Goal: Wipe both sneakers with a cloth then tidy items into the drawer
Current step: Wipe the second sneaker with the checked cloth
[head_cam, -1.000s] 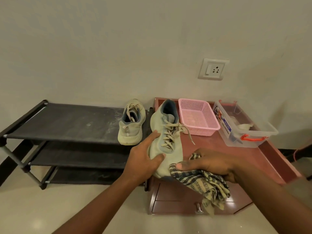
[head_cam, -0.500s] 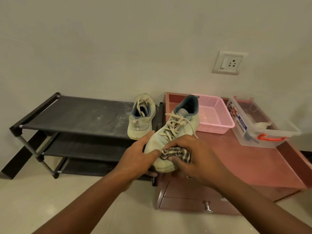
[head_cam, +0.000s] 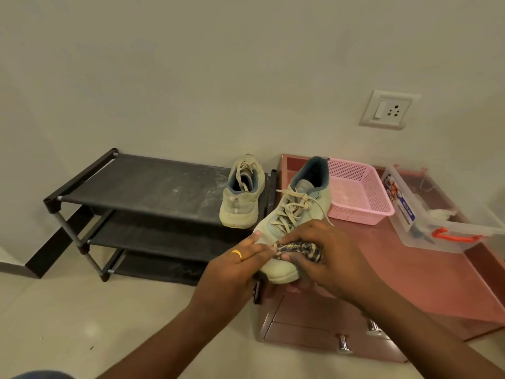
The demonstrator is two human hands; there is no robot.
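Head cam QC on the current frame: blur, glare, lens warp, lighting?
Head view: dim, even light, no hard shadows; wide-angle warp tilts the socket and splays the rack; small glints on the drawer knobs; sneaker, cloth, left hand and right hand read clearly, only slightly soft.

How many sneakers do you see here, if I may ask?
2. One sneaker stands on the rack's top shelf; the other sneaker rests on the cabinet, held by the left hand, the right hand pressing a cloth on its toe.
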